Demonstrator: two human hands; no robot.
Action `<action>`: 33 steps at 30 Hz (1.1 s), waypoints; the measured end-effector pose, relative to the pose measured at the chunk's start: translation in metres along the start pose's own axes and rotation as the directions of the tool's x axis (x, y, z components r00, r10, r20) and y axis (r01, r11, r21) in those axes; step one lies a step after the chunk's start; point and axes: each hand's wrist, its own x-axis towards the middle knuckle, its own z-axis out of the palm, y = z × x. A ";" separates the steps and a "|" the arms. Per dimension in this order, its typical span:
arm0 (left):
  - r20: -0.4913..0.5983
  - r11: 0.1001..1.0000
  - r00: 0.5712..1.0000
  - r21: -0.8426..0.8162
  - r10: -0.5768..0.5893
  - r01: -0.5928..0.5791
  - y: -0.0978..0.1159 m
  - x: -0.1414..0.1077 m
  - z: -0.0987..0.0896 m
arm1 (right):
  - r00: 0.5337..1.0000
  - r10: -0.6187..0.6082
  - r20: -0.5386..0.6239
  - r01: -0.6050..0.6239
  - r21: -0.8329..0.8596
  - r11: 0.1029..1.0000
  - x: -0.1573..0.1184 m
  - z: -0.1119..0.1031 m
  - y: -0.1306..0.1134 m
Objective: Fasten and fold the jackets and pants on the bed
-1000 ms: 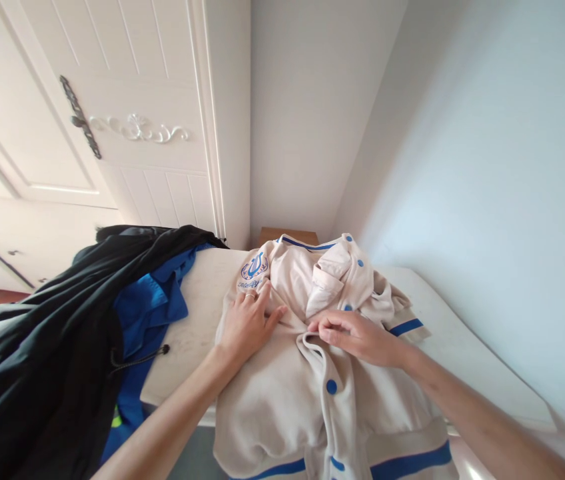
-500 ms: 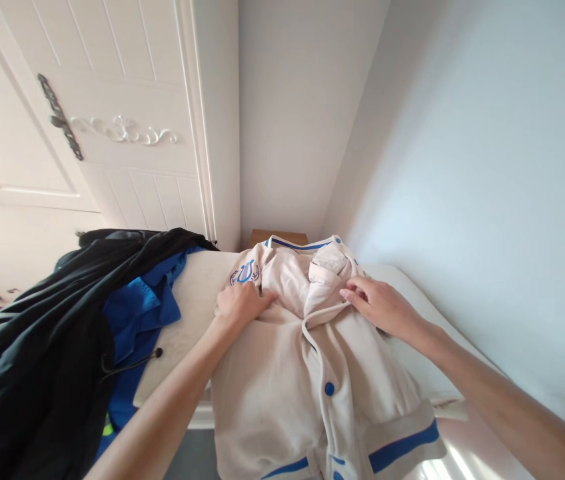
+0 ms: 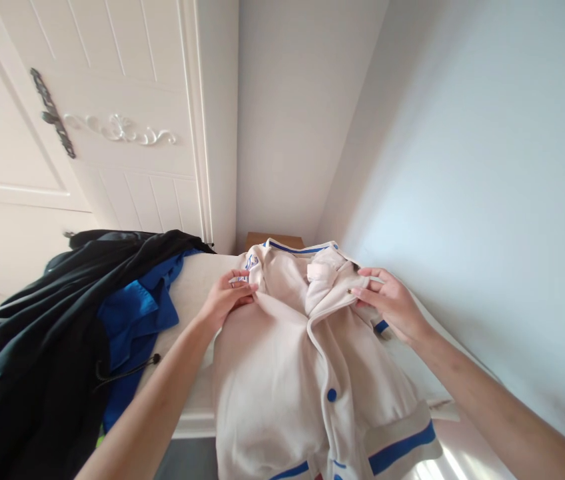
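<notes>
A cream jacket (image 3: 272,373) with blue stripes and blue snap buttons lies spread out before me, its striped collar at the far end. My left hand (image 3: 232,293) pinches the jacket's cloth at its upper left side, beside a blue printed emblem that is partly covered. On the other side, my right hand (image 3: 387,300) grips the front edge of the jacket between thumb and fingers. Between the hands the cloth is bunched and folded near the collar.
Dark clothing (image 3: 27,347) and a blue garment (image 3: 130,313) with a drawstring lie heaped on the left. Under everything is a pale padded surface (image 3: 192,287). A white wardrobe (image 3: 147,87) rises at the back left, and a pale wall (image 3: 487,167) on the right.
My left hand has moved slightly left and now pinches the cloth, covering less of the jacket's middle. The right hand has shifted a little right, pulling the front edge outward.
</notes>
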 end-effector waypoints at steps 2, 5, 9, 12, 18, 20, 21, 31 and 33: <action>-0.009 0.975 0.998 -0.214 0.063 -0.064 0.002 -0.001 0.005 | 0.995 -0.075 -0.073 0.080 0.065 0.995 0.001 0.009 -0.010; 0.034 0.934 0.991 -0.341 0.127 -0.108 -0.001 -0.001 0.013 | 0.973 -0.205 -0.104 0.216 0.107 0.971 0.007 0.032 -0.024; 0.124 0.911 0.981 -0.403 0.152 -0.090 -0.006 -0.004 0.018 | 0.931 -0.341 0.132 0.339 0.033 0.940 0.017 0.074 -0.037; 0.132 0.898 0.984 -0.437 0.121 -0.052 -0.003 -0.006 0.018 | 0.855 -0.368 0.366 0.440 -0.133 0.888 0.025 0.101 -0.032; 0.158 0.952 0.985 -0.283 -0.074 0.117 -0.004 -0.006 0.012 | 0.786 -0.192 0.587 0.413 -0.269 0.870 0.045 0.123 0.007; 0.159 0.972 0.986 -0.218 -0.053 0.088 -0.007 -0.006 0.012 | 0.796 -0.141 0.588 0.284 -0.156 0.946 0.048 0.124 0.018; 0.170 0.974 0.985 -0.212 -0.043 0.079 -0.008 -0.006 0.012 | 0.809 -0.134 0.573 0.222 -0.086 0.971 0.049 0.123 0.022; 0.134 0.907 0.991 -0.415 -0.022 0.077 -0.004 -0.005 0.014 | 0.911 -0.125 0.394 -0.048 0.401 0.915 0.044 0.108 0.032; 0.081 0.888 0.993 -0.444 -0.091 0.118 -0.005 -0.003 0.015 | 0.908 -0.116 0.403 -0.066 0.411 0.909 0.043 0.107 0.034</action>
